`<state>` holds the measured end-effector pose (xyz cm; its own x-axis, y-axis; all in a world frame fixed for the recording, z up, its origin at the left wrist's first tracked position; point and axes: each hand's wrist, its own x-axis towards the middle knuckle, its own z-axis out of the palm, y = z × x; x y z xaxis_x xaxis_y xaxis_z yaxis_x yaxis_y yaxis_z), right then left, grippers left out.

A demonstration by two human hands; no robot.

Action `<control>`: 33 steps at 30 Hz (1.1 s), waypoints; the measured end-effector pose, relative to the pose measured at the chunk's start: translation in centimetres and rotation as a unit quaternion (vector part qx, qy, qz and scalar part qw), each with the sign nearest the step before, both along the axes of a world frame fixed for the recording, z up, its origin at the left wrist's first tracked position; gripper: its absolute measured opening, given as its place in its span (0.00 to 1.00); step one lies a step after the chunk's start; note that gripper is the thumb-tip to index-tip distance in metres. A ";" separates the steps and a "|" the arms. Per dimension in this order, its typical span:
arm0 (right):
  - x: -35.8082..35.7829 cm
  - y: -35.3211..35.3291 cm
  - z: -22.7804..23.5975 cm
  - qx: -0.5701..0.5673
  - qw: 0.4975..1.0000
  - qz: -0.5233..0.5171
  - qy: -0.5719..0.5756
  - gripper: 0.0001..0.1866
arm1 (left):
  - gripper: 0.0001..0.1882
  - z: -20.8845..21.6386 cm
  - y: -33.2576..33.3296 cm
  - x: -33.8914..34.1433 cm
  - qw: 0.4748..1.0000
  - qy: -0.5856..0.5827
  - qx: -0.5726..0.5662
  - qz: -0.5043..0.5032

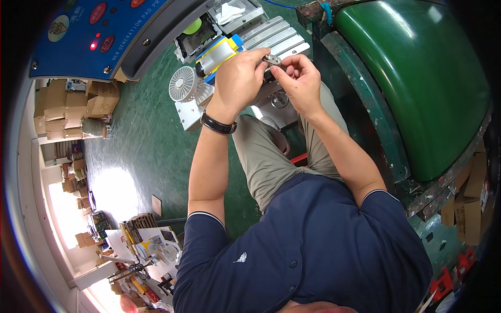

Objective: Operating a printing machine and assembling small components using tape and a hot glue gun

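Both hands meet over the machine's bed, at the near end of a slotted silver metal plate (pixel 282 37). Between their fingertips is a small, shiny oblong metal part (pixel 272 60). My left hand (pixel 237 78), a dark band at its wrist, reaches over from the left with fingers closed at the part's far left end. From the right, my right hand (pixel 298 82) pinches the part with thumb and curled fingers. Whether the part is loose or fastened to something beneath cannot be made out. Just left of my left hand lies a yellow and blue device with a silver body (pixel 216 56).
A white fan (pixel 183 83) stands left of the hands. Above left hangs a blue control panel (pixel 94 39) with red buttons. A green-topped bench (pixel 417 88) with worn edges flanks my right. Cardboard boxes (pixel 62 107) are stacked on the floor at the far left.
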<state>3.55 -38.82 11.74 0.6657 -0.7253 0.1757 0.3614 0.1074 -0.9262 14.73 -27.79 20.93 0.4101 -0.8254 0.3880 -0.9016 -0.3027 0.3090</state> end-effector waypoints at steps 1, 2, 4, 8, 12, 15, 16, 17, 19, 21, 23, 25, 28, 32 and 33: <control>-0.1 0.1 0.0 -0.001 1.000 0.000 0.000 0.11 | 0.17 0.0 0.0 0.0 1.000 0.000 -0.001 0.000; -0.2 0.3 0.0 0.013 1.000 0.000 -0.009 0.11 | 0.17 0.0 0.0 0.0 1.000 0.001 -0.001 0.001; -0.6 0.7 0.0 0.040 0.999 0.000 -0.026 0.11 | 0.16 0.0 0.0 0.0 1.000 0.002 -0.002 0.001; -0.5 0.4 0.5 0.067 0.997 -0.011 -0.042 0.09 | 0.16 -0.2 -0.1 0.0 1.000 0.000 -0.010 -0.003; -0.2 -1.6 1.9 -0.045 0.999 -0.022 -0.014 0.06 | 0.16 -0.2 -0.1 0.2 1.000 -0.005 -0.021 -0.005; -0.2 -4.6 3.9 -0.405 0.909 -0.023 0.092 0.09 | 0.15 -0.3 0.3 0.3 1.000 -0.005 -0.024 -0.002; 0.0 -5.4 4.7 -0.410 0.907 -0.020 0.091 0.09 | 0.15 -0.2 0.2 0.4 1.000 -0.004 -0.030 0.002; 0.2 -6.1 5.4 -0.499 0.857 -0.004 0.124 0.10 | 0.15 0.1 0.0 0.4 1.000 0.021 -0.008 0.000; 0.7 -7.2 7.1 -0.660 0.728 0.028 0.180 0.11 | 0.15 1.0 -0.1 0.6 0.997 0.070 0.035 0.000; 1.2 -7.6 8.8 -0.734 0.647 0.043 0.201 0.12 | 0.15 1.2 0.1 0.6 0.994 0.095 0.051 0.003; 1.5 -7.8 10.6 -0.762 0.602 0.107 0.212 0.13 | 0.11 0.8 0.3 0.6 0.997 0.075 0.019 0.001; 1.8 -7.9 11.7 -0.783 0.554 0.170 0.224 0.13 | 0.07 0.3 0.4 0.6 0.998 0.055 -0.010 -0.001; 2.1 -8.4 11.6 -0.795 0.543 0.161 0.218 0.13 | 0.07 -0.2 0.5 0.5 0.999 0.046 -0.025 0.000; 2.8 -8.9 11.3 -0.802 0.537 0.154 0.212 0.11 | 0.07 -0.5 0.7 0.5 0.999 0.036 -0.034 0.003; 3.1 -9.1 11.2 -0.801 0.539 0.154 0.210 0.11 | 0.07 -0.6 0.7 0.5 0.999 0.033 -0.033 0.005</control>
